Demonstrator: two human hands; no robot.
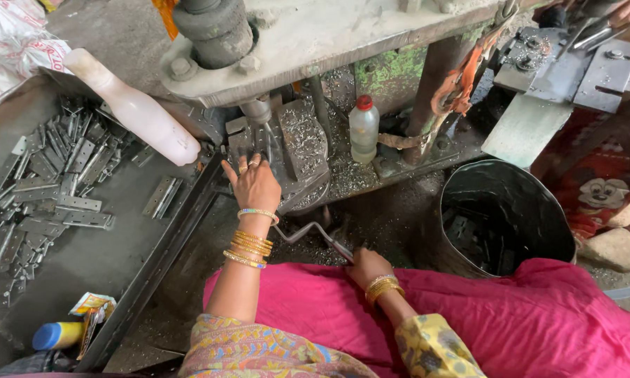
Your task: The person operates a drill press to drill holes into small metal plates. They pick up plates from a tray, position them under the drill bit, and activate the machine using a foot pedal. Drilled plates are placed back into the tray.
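My left hand (255, 183) reaches forward under the drill spindle (259, 112) of a grey machine, its fingers on a metal piece on the machine's block (302, 143), which is covered in metal shavings. What the fingers hold is hidden. My right hand (367, 266) is closed around the end of a bent metal crank handle (315, 231) just above my pink-clad lap. Both wrists wear gold bangles.
A tray (84, 259) at left holds several flat hinge plates (45, 189) and a white plastic bottle (136, 108). A small red-capped bottle (363, 128) stands behind the block. A black metal bucket (504, 217) with parts sits at right. A blue-capped yellow bottle (57, 335) lies lower left.
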